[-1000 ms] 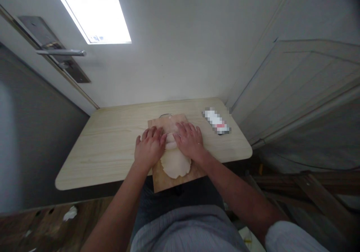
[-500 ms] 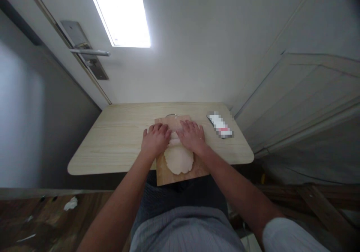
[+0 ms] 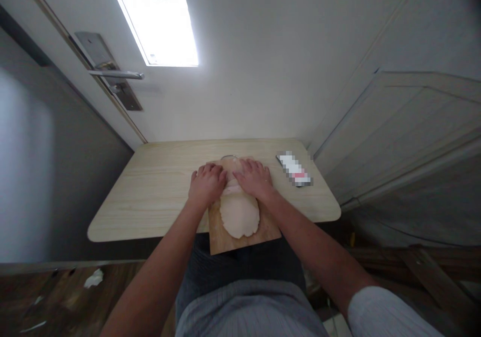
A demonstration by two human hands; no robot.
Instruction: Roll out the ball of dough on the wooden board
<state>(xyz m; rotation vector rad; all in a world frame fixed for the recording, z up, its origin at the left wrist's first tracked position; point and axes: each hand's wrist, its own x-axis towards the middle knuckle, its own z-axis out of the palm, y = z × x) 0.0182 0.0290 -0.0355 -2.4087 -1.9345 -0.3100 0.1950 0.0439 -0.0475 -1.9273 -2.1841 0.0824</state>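
A flat, pale round of dough [image 3: 239, 216] lies on a wooden board [image 3: 220, 242] that overhangs the near edge of a light wooden table [image 3: 158, 196]. Both my hands rest side by side at the far end of the dough, palms down with fingers stretched flat. My left hand [image 3: 206, 182] and my right hand [image 3: 255, 179] press on a pale roller [image 3: 231, 190], of which only a short piece shows between them. A ring sits on a finger of my right hand.
A flat pixelated object [image 3: 295, 169] lies on the table right of the board. A door with a metal lever handle [image 3: 116, 75] stands behind the table on the left. Panelled boards [image 3: 406, 126] lean at the right. Paper scraps [image 3: 93, 278] lie on the floor.
My hands and the roller have slid a little farther up the board, uncovering more of the flattened dough. The view has shifted slightly.
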